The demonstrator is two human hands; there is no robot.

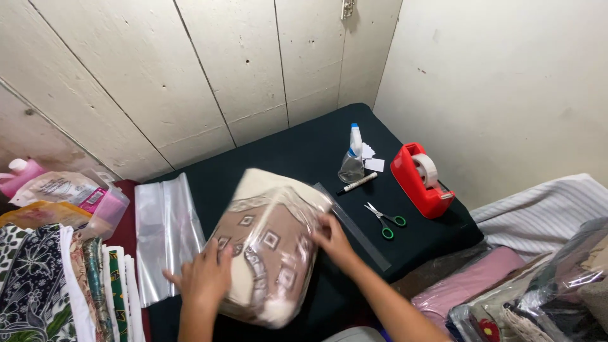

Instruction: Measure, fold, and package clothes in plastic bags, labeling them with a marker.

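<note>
1. The folded patterned cloth point(269, 244), beige and brown with small square motifs, already sits inside a clear plastic bag point(297, 218), and the bundle lies on the dark worktop point(304, 152) right under both hands.
2. Going by how things lie, the bagging looks done. The closing looks unfinished: no tape shows on the bag, though the blur across the bundle makes this hard to confirm.
3. The left hand point(202, 278) presses flat on the near-left side of the bundle, its fingers point(218, 256) spread wide and lying on the plastic. It clamps nothing.
4. The right hand point(335, 240) rests on the bundle's right edge, its fingers point(320, 229) loosely curved against the plastic; whether they pinch a fold of the bag cannot be told.
5. Just beyond the right fingers lies a long clear ruler point(354, 228), and past that, green-handled scissors point(386, 221).
6. Farther out from the right fingers stand a red tape dispenser point(421, 180), a marker pen point(358, 183) and a small spray bottle point(352, 161) beside some white labels point(372, 158).
7. Just left of the left fingers lies a flat stack of empty clear bags point(164, 234), with folded printed fabrics point(57, 285) beyond it.
8. To the far right, well apart from the right fingers, already bagged bundles point(538, 297) are piled.
</note>
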